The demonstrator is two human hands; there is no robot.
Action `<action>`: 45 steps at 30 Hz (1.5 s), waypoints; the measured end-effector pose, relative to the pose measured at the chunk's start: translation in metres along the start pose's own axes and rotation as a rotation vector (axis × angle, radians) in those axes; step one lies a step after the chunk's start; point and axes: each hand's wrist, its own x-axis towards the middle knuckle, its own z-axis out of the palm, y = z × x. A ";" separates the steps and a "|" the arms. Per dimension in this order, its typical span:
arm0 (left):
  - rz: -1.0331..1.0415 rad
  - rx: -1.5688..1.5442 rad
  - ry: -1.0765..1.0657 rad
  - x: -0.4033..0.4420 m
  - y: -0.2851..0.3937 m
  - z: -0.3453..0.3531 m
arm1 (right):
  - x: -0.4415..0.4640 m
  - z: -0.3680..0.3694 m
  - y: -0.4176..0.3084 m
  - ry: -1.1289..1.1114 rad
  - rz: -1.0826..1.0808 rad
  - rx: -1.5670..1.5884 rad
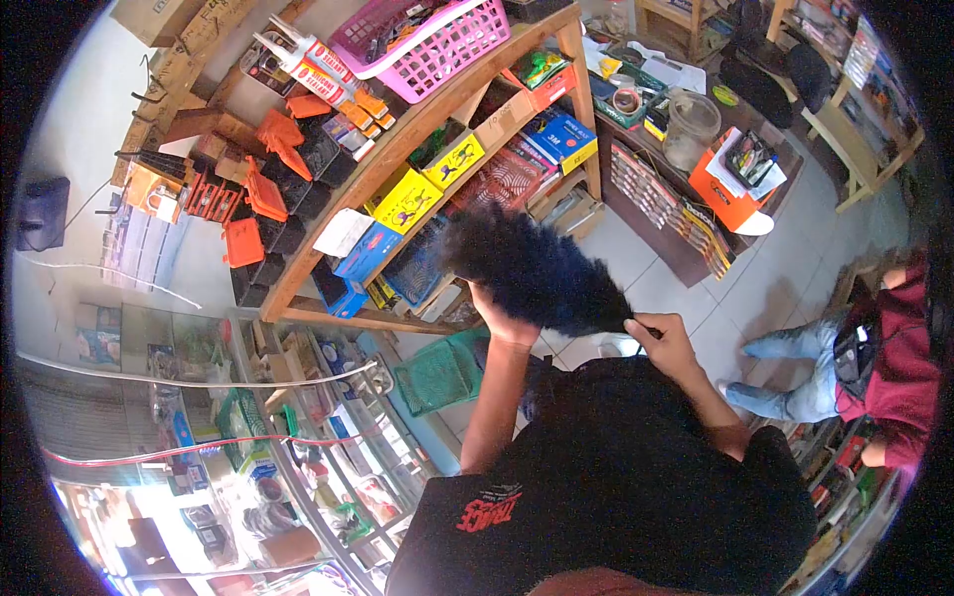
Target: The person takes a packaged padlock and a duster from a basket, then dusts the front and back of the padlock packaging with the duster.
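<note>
A dark, fluffy feather duster (542, 273) is held across in front of my chest. My right hand (666, 344) is closed on its narrow end, thumb and fingers pinched together. At the feathers' lower left side is my left hand (505, 320), curled against them, with most of its fingers hidden beneath the plumes. The bushy end points up and left toward a wooden shelf (427, 119) stocked with boxes.
On the shelf top stand a pink basket (437, 50), sealant tubes (318, 72) and orange bins (266, 189). Glass display shelves (288, 477) line the lower left. A green crate (437, 372) is near my left forearm. Another person in a maroon top (904, 358) stands at right.
</note>
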 end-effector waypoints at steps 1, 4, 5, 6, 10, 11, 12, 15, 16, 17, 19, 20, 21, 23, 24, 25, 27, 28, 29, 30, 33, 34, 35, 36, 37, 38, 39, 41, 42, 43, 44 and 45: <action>0.050 -0.038 0.031 -0.002 0.003 0.005 | -0.001 -0.003 -0.002 -0.020 -0.004 -0.065; -0.072 0.089 0.016 -0.001 0.006 -0.022 | -0.003 -0.015 -0.012 -0.219 0.019 -0.195; -0.021 0.132 0.055 0.002 0.001 -0.026 | -0.005 -0.014 -0.011 -0.156 0.005 -0.171; 0.014 0.117 0.008 0.002 0.001 -0.021 | -0.006 -0.011 -0.009 -0.092 -0.008 -0.147; 0.153 0.136 -0.079 0.005 0.001 0.017 | -0.005 -0.006 0.003 -0.028 0.028 -0.052; 0.138 0.119 -0.244 0.003 -0.002 0.011 | -0.006 -0.009 0.001 -0.074 0.022 -0.092; 0.123 0.102 -0.409 0.000 -0.003 0.003 | -0.006 -0.014 -0.003 -0.121 0.015 -0.132; 0.063 0.146 -0.101 0.000 0.008 -0.011 | -0.006 -0.016 0.002 -0.057 -0.011 -0.110; 0.127 0.144 -0.123 0.001 0.009 -0.006 | -0.005 -0.015 0.005 -0.005 -0.022 -0.077; 0.116 0.135 0.006 0.008 0.011 0.015 | -0.004 -0.016 0.004 -0.038 -0.007 -0.081; 0.089 0.069 -0.112 0.005 0.009 0.004 | -0.002 -0.019 0.000 -0.103 0.021 -0.085; 0.020 0.099 -0.190 0.001 0.010 -0.004 | -0.001 -0.021 -0.003 -0.124 0.014 -0.110; -0.047 0.134 -0.271 -0.004 0.012 -0.012 | -0.001 -0.023 -0.007 -0.145 0.009 -0.136; 0.014 0.158 -0.120 -0.004 0.011 -0.017 | 0.001 -0.021 -0.007 -0.116 0.000 -0.109; 0.090 0.140 -0.063 -0.006 0.010 0.002 | 0.003 -0.016 -0.003 -0.066 -0.005 -0.056; 0.092 0.105 0.072 -0.004 0.008 0.026 | 0.003 -0.012 0.000 -0.017 -0.009 -0.003; 0.077 0.086 -0.096 -0.006 0.003 0.005 | 0.006 -0.016 0.006 -0.183 -0.001 -0.054; 0.006 0.088 -0.071 -0.003 0.005 -0.016 | 0.008 -0.017 0.007 -0.266 0.002 -0.078; -0.064 0.087 -0.046 0.000 0.007 -0.020 | 0.009 -0.016 0.004 -0.211 -0.021 -0.082; -0.028 0.107 -0.075 -0.001 0.006 -0.024 | 0.009 -0.015 -0.002 -0.156 -0.042 -0.086; 0.157 0.174 0.096 0.000 0.006 0.008 | 0.016 -0.010 0.005 -0.084 -0.030 -0.052; 0.040 0.078 0.073 0.000 0.008 0.003 | 0.019 -0.010 0.008 -0.078 -0.015 -0.033; 0.028 0.123 -0.069 0.001 0.006 -0.005 | 0.020 -0.012 0.006 -0.137 -0.039 -0.083; 0.015 0.170 -0.210 0.001 0.005 -0.011 | 0.022 -0.015 0.002 -0.196 -0.063 -0.130; -0.069 0.119 -0.032 0.002 0.005 -0.017 | 0.023 -0.015 -0.001 -0.253 -0.086 -0.176; -0.027 0.231 0.070 0.002 0.001 -0.014 | 0.023 -0.013 -0.002 -0.201 -0.072 -0.155; -0.058 0.126 -0.016 0.001 0.003 -0.009 | 0.024 -0.011 -0.004 -0.149 -0.059 -0.136; -0.010 -0.045 -0.051 0.000 0.008 0.010 | 0.026 -0.010 -0.001 -0.113 -0.038 -0.081; 0.067 -0.110 0.002 0.000 0.008 0.020 | 0.027 -0.006 0.007 -0.131 -0.028 -0.042; 0.041 -0.001 -0.005 -0.001 0.010 0.009 | 0.028 -0.003 0.012 -0.148 -0.018 -0.003; 0.023 0.068 0.021 0.002 0.009 0.003 | 0.027 -0.003 0.010 -0.147 -0.064 -0.044; 0.005 0.138 0.047 0.005 0.005 -0.001 | 0.027 -0.003 0.008 -0.146 -0.108 -0.084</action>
